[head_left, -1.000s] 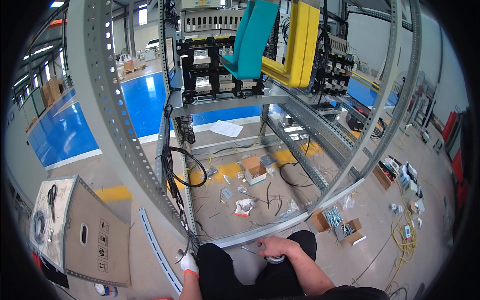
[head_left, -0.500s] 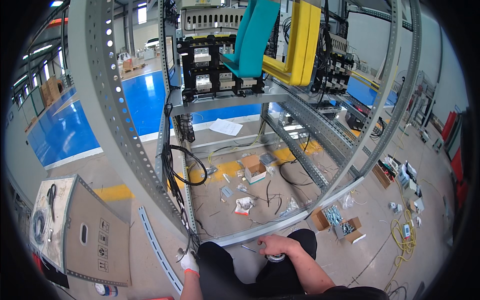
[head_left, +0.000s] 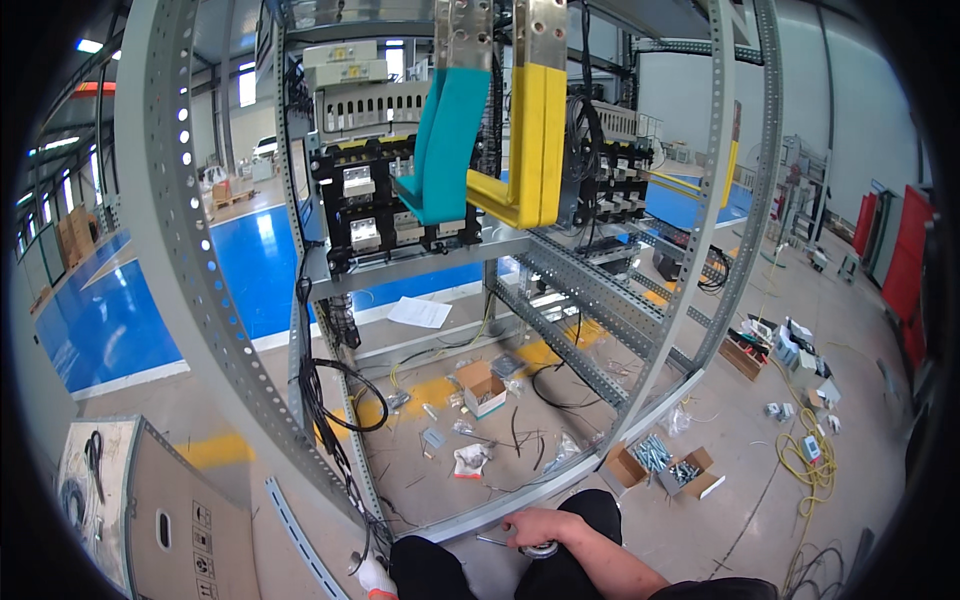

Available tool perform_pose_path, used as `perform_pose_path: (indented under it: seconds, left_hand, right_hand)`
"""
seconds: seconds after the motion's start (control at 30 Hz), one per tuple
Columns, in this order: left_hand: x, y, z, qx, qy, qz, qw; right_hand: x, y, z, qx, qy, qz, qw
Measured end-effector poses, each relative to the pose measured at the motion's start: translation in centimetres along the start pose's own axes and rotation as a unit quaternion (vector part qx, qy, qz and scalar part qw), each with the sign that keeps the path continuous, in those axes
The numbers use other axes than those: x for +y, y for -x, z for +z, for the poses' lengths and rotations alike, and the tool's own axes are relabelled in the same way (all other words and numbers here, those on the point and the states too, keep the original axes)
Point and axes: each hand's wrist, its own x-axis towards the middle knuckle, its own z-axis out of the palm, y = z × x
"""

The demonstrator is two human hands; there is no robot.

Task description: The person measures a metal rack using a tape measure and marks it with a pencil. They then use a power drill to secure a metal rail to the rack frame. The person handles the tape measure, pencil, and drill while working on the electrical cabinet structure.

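- The right hand (head_left: pixel 538 527) is bare, its forearm slanting up and left from the lower edge across the right thigh; its back faces up and its fingers bend downward.
- A round silvery object (head_left: pixel 541 550) sits directly beneath that hand, at the right knee; its underside is hidden, so I cannot tell whether the grip has hold of it.
- The left hand (head_left: pixel 374 578), in a white glove with an orange cuff, is partly cut off by the lower edge, beside the left knee; how far its grip is open cannot be told.
- Black cables (head_left: pixel 372 535) hang down beside the cabinet frame's front left corner, their lower ends near the glove.
- An open cardboard box (head_left: pixel 486 403) with small parts inside stands on the floor within the frame.
- Two more open cartons hold metal bolts, just outside the front bottom rail (head_left: pixel 500 513) toward its right end: the left carton (head_left: pixel 624 467) has long bolts, the right carton (head_left: pixel 707 483) shorter ones.
- A slim metal rod (head_left: pixel 491 541) lies by the right fingertips, its long axis nearly crosswise, the right end pointing toward the hand; contact is unclear.
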Motion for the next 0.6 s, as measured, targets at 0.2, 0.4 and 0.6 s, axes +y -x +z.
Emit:
perform_pose_path:
  seconds: [0.2, 0.4, 0.6]
  left_hand:
    - [2.6, 2.0, 0.5, -0.045, 0.013, -0.014, 0.999]
    - [3.1, 2.1, 0.8, -0.013, 0.052, -0.021, 0.998]
    - [2.7, 1.4, 0.7, -0.003, 0.054, -0.062, 0.997]
  right_hand:
    - [0.8, -0.3, 0.8, 0.011, 0.007, -0.006, 1.000]
    - [1.2, -0.9, 1.3, 0.005, 0.010, -0.018, 1.000]
    - [-0.6, 1.1, -0.3, -0.003, 0.001, 0.009, 1.000]
